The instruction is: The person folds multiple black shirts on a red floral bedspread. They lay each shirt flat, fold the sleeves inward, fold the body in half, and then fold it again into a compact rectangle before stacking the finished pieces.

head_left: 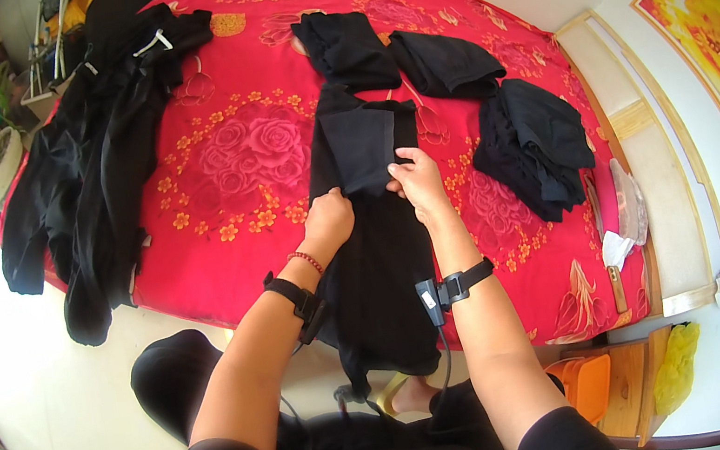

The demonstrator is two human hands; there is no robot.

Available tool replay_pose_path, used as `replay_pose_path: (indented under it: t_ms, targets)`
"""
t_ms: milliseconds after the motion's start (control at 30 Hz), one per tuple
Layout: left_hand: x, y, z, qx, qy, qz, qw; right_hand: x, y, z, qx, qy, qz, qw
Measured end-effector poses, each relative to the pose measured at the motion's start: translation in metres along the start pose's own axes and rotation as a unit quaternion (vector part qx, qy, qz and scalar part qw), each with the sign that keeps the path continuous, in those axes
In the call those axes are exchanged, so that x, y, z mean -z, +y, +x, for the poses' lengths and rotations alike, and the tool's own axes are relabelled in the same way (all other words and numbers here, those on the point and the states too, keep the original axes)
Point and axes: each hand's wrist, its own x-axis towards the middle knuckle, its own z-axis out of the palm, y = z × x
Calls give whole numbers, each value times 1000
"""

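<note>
A long black garment point(376, 269), which looks like trousers, lies lengthwise on the bed, its near end hanging over the edge toward me. Its far part is doubled back, and a smoother, greyer panel point(363, 144) shows on top. My left hand point(329, 222) is closed on the garment's left edge, thumb toward the fold. On the opposite side my right hand point(419, 180) pinches the right edge near the panel's corner, thumb and forefinger together. The fingertips of the left hand are partly hidden.
Folded black clothes point(346, 50) lie beyond the garment, with another folded piece point(447, 63) and a stack point(534, 145) to the right. Loose black clothes point(110, 161) with hangers cover the bed's left side. The red flowered bedspread point(251, 162) lies beneath. An orange stool point(588, 387) stands lower right.
</note>
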Motion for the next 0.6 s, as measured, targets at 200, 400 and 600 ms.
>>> replay_pose_path:
  t_ms: [200,400,600]
  targets:
    - [15,17,-15,17,19,-5,1000,17,-1,7,-99,-40,-115,988]
    - [36,22,26,216,-124,-387,888,6,-11,50,-168,-52,19,984]
    - [28,15,122,275,-128,-514,802,-19,-8,56,-90,-174,-35,980]
